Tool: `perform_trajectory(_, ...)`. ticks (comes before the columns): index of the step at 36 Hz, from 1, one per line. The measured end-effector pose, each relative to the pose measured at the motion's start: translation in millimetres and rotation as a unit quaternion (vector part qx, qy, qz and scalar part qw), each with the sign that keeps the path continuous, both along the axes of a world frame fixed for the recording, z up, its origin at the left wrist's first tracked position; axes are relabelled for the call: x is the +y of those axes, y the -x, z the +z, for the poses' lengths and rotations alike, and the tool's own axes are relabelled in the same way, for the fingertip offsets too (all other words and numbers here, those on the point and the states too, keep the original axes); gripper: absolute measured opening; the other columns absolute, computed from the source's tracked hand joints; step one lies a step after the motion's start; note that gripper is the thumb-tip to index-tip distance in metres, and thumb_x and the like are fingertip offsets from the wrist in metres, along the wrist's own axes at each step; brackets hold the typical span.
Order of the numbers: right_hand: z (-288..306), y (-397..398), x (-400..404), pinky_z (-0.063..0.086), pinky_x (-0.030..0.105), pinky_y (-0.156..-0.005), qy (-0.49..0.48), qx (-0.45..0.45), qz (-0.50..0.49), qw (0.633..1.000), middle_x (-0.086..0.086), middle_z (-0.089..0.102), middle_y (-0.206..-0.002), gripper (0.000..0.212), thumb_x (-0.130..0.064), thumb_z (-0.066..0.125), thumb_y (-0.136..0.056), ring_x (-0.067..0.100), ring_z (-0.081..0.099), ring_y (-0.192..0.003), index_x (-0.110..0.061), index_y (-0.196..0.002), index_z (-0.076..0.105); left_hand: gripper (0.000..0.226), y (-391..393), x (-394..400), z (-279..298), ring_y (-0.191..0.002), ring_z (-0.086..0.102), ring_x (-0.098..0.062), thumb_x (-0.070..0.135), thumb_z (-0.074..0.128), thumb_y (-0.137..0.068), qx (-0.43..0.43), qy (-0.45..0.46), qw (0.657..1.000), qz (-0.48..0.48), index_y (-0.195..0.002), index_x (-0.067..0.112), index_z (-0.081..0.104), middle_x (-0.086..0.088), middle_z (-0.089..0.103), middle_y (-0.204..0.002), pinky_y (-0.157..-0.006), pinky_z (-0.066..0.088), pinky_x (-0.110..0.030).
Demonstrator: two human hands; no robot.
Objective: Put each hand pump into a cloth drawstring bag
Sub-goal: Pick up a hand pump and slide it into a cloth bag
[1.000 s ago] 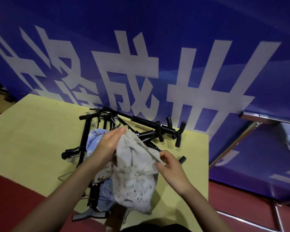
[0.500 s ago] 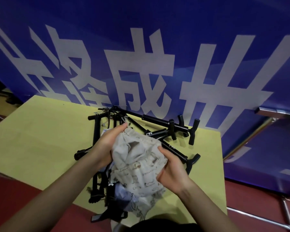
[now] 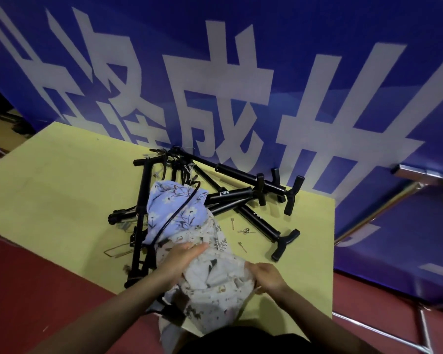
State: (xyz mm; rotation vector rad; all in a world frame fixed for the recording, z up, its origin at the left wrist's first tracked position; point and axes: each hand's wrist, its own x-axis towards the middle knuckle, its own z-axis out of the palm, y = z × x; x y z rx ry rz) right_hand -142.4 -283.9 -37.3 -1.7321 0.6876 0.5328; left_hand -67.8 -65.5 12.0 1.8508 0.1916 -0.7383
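Both hands, left hand [image 3: 183,256] and right hand [image 3: 267,275], grip a pale cloth bag [image 3: 215,287] at the near edge of the yellow surface [image 3: 62,187]; black pumps [image 3: 243,194] lie crisscrossed behind, handles mostly rightward; blue banner [image 3: 241,60] beyond

Yellow table [image 3: 49,190]; blue banner [image 3: 317,34] behind; metal rail [image 3: 376,210] right; red floor [image 3: 36,282].

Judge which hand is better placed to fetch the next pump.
Probably right. The right hand grips the pale bag nearest the loose pump; the left hand lies across the cloth.
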Motion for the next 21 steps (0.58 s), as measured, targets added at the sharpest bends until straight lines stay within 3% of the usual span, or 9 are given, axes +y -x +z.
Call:
perform_trajectory(3, -10, -7, -20, 0.045, 0.022, -0.050, 0.018, 0.003, 0.007, 1.000, 0.003, 0.062, -0.065, 0.039, -0.041, 0.051, -0.097, 0.015, 0.058, -0.056, -0.010, -0.076, 0.061, 0.072, 6, -1, -16, -0.082, 0.057, -0.017, 0.079, 0.071, -0.054, -0.011, -0.001, 1.000, 0.002, -0.088, 0.016, 0.062, -0.006, 0.058, -0.087, -0.073, 0.042, -0.030)
perform_trajectory(5, -15, -17, -29, 0.048, 0.028, -0.056, 0.051, -0.018, 0.019, 0.998, 0.005, 0.063, -0.070, 0.037, -0.041, 0.052, -0.097, 0.016, 0.058, -0.058, -0.010, -0.079, 0.061, 0.082, 8, -3, -19, -0.100, 0.064, -0.035, 0.067, 0.074, -0.065, -0.008, 0.009, 1.000, 0.009, -0.103, -0.006, 0.067, -0.026, 0.066, -0.107, -0.089, 0.048, -0.040)
perform_trajectory(6, -17, -24, -32, 0.051, 0.032, -0.060, 0.083, -0.028, 0.038, 0.995, 0.005, 0.063, -0.069, 0.037, -0.041, 0.052, -0.096, 0.016, 0.058, -0.058, -0.011, -0.076, 0.060, 0.085, 9, -4, -19, -0.107, 0.063, -0.036, 0.066, 0.075, -0.065, 0.003, 0.015, 1.000, 0.005, -0.108, -0.007, 0.066, -0.027, 0.064, -0.114, -0.095, 0.047, -0.043)
perform_trajectory(8, -23, -40, -34, 0.054, 0.036, -0.073, 0.150, -0.029, 0.077, 0.985, 0.007, 0.069, -0.074, 0.036, -0.042, 0.052, -0.095, 0.020, 0.064, -0.067, -0.011, -0.082, 0.064, 0.088, 7, -7, -19, -0.100, 0.069, -0.022, 0.079, 0.071, -0.052, 0.030, 0.017, 0.998, -0.056, -0.105, 0.010, 0.074, -0.011, 0.073, -0.105, -0.092, 0.052, -0.034)
perform_trajectory(10, -29, -56, -34, 0.050, 0.032, -0.085, 0.201, -0.015, 0.103, 0.974, 0.009, 0.072, -0.101, 0.039, -0.042, 0.054, -0.093, 0.024, 0.067, -0.094, -0.010, -0.110, 0.065, 0.079, 5, -7, -21, -0.081, 0.070, -0.019, 0.082, 0.067, -0.053, 0.055, -0.002, 0.990, -0.133, -0.087, 0.012, 0.075, -0.004, 0.073, -0.085, -0.078, 0.051, -0.024)
perform_trajectory(13, -36, -73, -30, 0.045, 0.029, -0.089, 0.251, -0.012, 0.166, 0.954, 0.010, 0.063, -0.124, 0.047, -0.039, 0.056, -0.093, 0.027, 0.059, -0.115, -0.010, -0.130, 0.053, 0.060, 2, -5, -24, -0.050, 0.036, -0.013, 0.071, 0.070, -0.066, 0.038, -0.037, 0.981, -0.185, -0.058, 0.018, 0.042, 0.001, 0.032, -0.056, -0.053, 0.029, -0.022)
perform_trajectory(16, -44, -84, -23, 0.049, 0.033, -0.088, 0.289, -0.020, 0.208, 0.934, 0.010, 0.061, -0.125, 0.050, -0.040, 0.057, -0.093, 0.027, 0.059, -0.114, -0.012, -0.133, 0.048, 0.055, -3, -7, -26, -0.049, 0.027, -0.012, 0.058, 0.071, -0.074, 0.013, -0.040, 0.982, -0.183, -0.058, 0.023, 0.032, 0.003, 0.024, -0.056, -0.052, 0.024, -0.026)
perform_trajectory(18, -50, -88, -18, 0.048, 0.034, -0.088, 0.303, -0.031, 0.235, 0.923, 0.010, 0.057, -0.128, 0.052, -0.038, 0.058, -0.092, 0.028, 0.057, -0.115, -0.013, -0.135, 0.044, 0.051, -5, -8, -29, -0.055, 0.039, -0.016, 0.060, 0.070, -0.073, 0.026, -0.029, 0.990, -0.134, -0.063, 0.019, 0.042, -0.004, 0.035, -0.060, -0.058, 0.030, -0.029)
perform_trajectory(21, -57, -94, -13, 0.047, 0.034, -0.089, 0.308, -0.053, 0.274, 0.910, 0.010, 0.053, -0.132, 0.050, -0.032, 0.058, -0.093, 0.028, 0.057, -0.114, -0.012, -0.137, 0.042, 0.042, -10, -11, -35, -0.077, 0.057, -0.018, 0.052, 0.063, -0.085, 0.028, -0.036, 0.997, -0.069, -0.089, 0.011, 0.063, -0.005, 0.056, -0.085, -0.069, 0.042, -0.027)
